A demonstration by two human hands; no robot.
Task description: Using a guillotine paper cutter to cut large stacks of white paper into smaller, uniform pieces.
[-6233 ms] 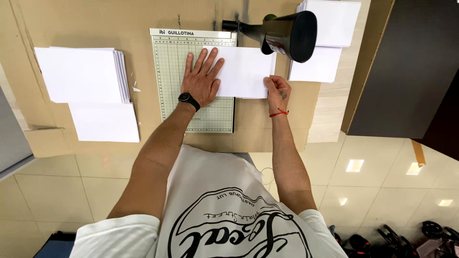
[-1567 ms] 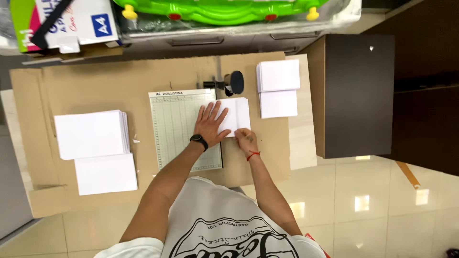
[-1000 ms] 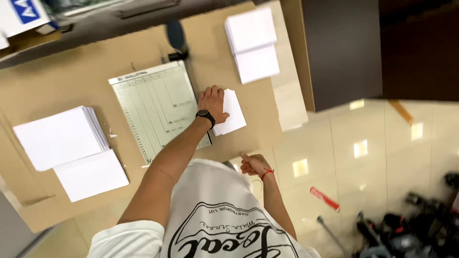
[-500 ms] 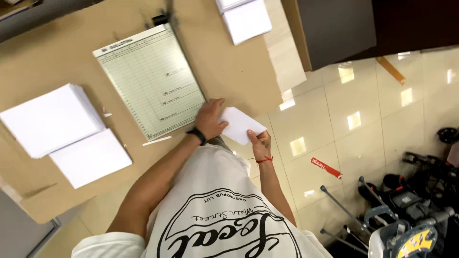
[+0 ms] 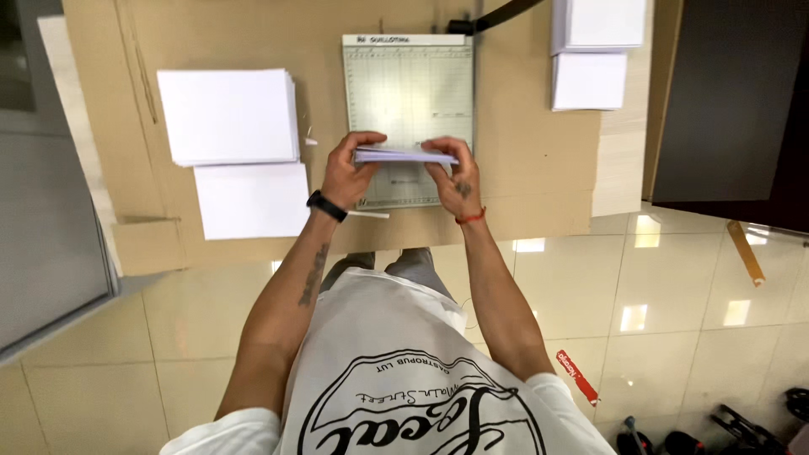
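The left hand [image 5: 347,171] and the right hand [image 5: 453,175] each close on one end of a thin bundle of cut white sheets [image 5: 404,155], fingers curled over the top edge and thumbs beneath, holding it level between them. Directly under the hands lies the gridded paper cutter [image 5: 409,80], its black handle [image 5: 497,15] rising beyond the right hand. Left of the left hand sit a thick white paper stack [image 5: 227,115] and a single loose sheet [image 5: 251,200] on the brown cardboard-covered table [image 5: 531,160]. Beyond the right hand, two smaller white stacks [image 5: 590,80] rest.
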